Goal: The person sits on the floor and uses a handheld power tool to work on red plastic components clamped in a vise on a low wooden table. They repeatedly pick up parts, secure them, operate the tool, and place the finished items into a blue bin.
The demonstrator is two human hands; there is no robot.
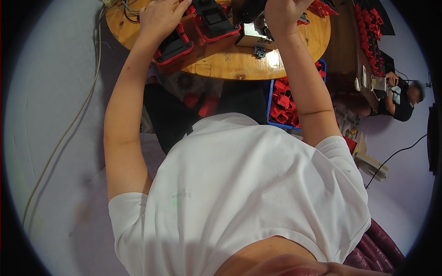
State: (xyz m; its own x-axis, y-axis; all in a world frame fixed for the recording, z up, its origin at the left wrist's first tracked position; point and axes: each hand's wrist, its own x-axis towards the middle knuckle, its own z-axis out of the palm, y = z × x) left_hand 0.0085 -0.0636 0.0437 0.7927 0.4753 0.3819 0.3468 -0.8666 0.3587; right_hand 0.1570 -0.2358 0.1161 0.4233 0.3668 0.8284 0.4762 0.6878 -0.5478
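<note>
1. At left on worktop (221, 70): red-and-black case (175, 49), by left hand (159, 19).
2. Farther right: second case (215, 19), then metal box (250, 37) near right hand (282, 16).
3. Each grip partly cropped or hidden: cannot tell.
4. Seemingly partway: cases out, loose red parts (282, 103) left in blue crate (270, 108).

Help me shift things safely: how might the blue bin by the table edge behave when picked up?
The blue bin would probably feel stiff, as its rim shows no sag. It may be heavy, being well filled with red parts. Those look loosely heaped, so some could spill if tilted.
</note>
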